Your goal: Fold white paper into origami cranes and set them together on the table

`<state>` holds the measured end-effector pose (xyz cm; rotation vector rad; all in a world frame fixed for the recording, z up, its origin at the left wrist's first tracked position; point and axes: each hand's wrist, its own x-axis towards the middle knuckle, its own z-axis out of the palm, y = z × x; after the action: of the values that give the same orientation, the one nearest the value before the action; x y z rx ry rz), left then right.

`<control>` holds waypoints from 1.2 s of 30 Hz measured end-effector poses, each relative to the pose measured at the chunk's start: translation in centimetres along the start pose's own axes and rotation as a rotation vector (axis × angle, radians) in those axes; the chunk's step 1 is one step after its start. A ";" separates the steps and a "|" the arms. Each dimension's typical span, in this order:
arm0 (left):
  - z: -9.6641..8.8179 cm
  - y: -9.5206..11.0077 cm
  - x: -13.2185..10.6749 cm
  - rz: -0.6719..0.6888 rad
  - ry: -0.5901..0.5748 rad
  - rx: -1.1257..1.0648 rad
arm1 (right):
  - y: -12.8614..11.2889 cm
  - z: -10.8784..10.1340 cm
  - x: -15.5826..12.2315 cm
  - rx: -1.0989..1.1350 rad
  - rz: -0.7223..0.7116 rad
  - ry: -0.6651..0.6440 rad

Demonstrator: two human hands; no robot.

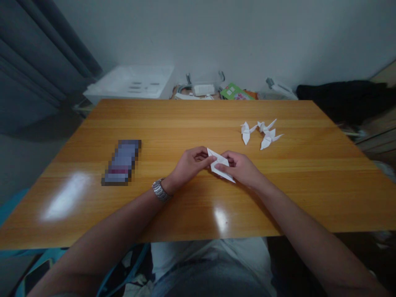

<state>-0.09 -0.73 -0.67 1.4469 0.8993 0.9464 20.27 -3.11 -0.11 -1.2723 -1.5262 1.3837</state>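
A partly folded piece of white paper (220,164) sits low over the middle of the wooden table (185,119), held between both hands. My left hand (188,167), with a metal watch on its wrist, pinches the paper's upper left corner. My right hand (243,169) grips it from the right, thumb on top. To the back right lie three finished white paper cranes (261,133), close together and apart from my hands.
A flat dark rectangular object (122,163), blurred out, lies on the table to the left. Behind the table's far edge stand a white plastic bin (131,80), a green booklet (233,91) and other clutter. Dark cloth (343,97) lies at the right.
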 end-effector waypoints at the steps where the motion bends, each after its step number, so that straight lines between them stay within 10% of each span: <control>1: 0.0 -0.1 0.0 0.013 0.013 0.017 | 0.0 0.0 0.0 0.014 -0.002 0.000; 11: -0.8 0.0 0.6 -0.003 0.265 -0.063 | -0.2 -0.7 -0.5 0.190 0.141 -0.140; 24: -0.5 0.3 0.2 -0.123 0.027 -0.092 | -0.2 -1.0 -0.3 0.165 0.121 -0.152; 36: -0.9 0.1 0.7 -0.028 0.269 -0.092 | -0.6 -1.3 -0.3 0.207 0.024 0.002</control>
<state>-0.64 0.23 -0.48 1.2443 1.0546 1.1647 21.43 -3.00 0.78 -1.1668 -1.3321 1.5123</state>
